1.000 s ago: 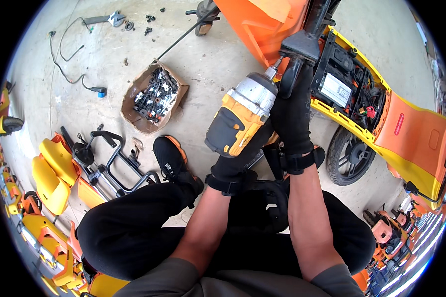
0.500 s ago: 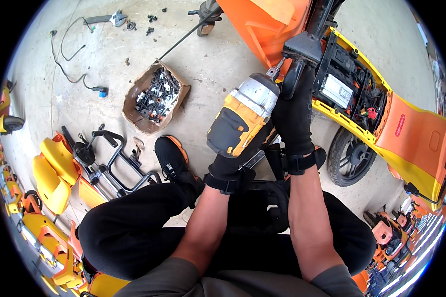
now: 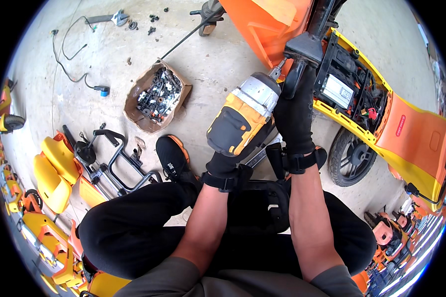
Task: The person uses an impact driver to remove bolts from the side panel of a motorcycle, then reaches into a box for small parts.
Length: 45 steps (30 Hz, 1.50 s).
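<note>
Your left hand point(image 3: 224, 167), in one black glove, is closed around one yellow-and-black power tool point(image 3: 238, 123); its fingers are mostly hidden under the tool body. The tool is above and forward of this grip, tilted a little to the right, and from its nose one metal socket point(image 3: 277, 70) points toward one black metal bracket point(image 3: 303, 48). Whether the socket sits on a fastener is too small to tell. Your right hand point(image 3: 295, 121), also gloved in black, is just beside the tool, on its right, and reaches up under the bracket. Its fingers are hidden there, so I cannot tell if they grip something. Each wrist carries one black band.

Ahead of both grips there is one orange panel point(image 3: 265, 34). To the right of your right hand is one open yellow body point(image 3: 327, 110) with one silver box point(image 3: 338, 90) inside, and near it one wheel point(image 3: 354, 158). To the left of the tool stands one cardboard box point(image 3: 182, 94), holding many small parts point(image 3: 158, 96), more than I can count. Farther forward-left lie one adjustable wrench point(image 3: 119, 18) and, just beside it, one dark ring point(image 3: 133, 25).
</note>
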### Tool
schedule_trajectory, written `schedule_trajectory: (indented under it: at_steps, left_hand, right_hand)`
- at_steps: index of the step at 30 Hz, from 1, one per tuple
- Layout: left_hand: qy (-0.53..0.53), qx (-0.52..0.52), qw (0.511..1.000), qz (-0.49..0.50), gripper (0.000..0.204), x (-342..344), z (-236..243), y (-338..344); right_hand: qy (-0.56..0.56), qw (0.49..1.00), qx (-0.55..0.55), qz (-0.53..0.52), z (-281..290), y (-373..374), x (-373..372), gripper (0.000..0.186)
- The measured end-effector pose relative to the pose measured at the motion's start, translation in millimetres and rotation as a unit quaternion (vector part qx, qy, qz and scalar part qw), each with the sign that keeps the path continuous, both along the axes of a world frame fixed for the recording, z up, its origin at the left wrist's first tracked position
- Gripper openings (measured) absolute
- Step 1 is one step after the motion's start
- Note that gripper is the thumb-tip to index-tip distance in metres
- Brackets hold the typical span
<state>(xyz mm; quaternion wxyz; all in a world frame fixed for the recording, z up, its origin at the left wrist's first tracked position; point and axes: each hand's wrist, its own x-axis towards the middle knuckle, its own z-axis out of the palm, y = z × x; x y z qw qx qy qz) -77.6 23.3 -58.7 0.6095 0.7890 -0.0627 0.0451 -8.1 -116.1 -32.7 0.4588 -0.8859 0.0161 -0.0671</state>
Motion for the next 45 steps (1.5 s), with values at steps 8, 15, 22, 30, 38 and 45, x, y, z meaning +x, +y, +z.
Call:
schedule_trajectory:
  at_steps: [8,15,22,30,38,45]
  left_hand:
    - [0.113,-0.158,0.981,-0.007,0.035,-10,-5,-10]
    - [0.132,-0.135,0.982,0.01,0.034,-9,0,-12]
    - [0.147,-0.221,0.964,0.001,0.041,-9,-3,-8]
    - [0.217,-0.45,0.866,-0.002,0.04,-9,-4,-11]
    - [0.139,-0.267,0.953,0.021,0.033,-2,-5,-10]
    - [0.162,-0.296,0.94,0.044,0.026,-14,4,-16]
  right_hand:
    - [-0.023,1.0,-0.012,0.004,-2,0,-1,0.089]
    - [-0.012,1.0,-0.001,-0.004,2,2,-1,0.086]
    - [-0.038,0.999,-0.016,0.02,-5,1,0,0.088]
    - [-0.033,0.999,-0.001,0.024,-2,-1,0,0.09]
    - [-0.046,0.998,-0.011,0.031,-1,-5,0,0.093]
    - [-0.055,0.998,-0.027,0.027,-3,-3,-1,0.094]
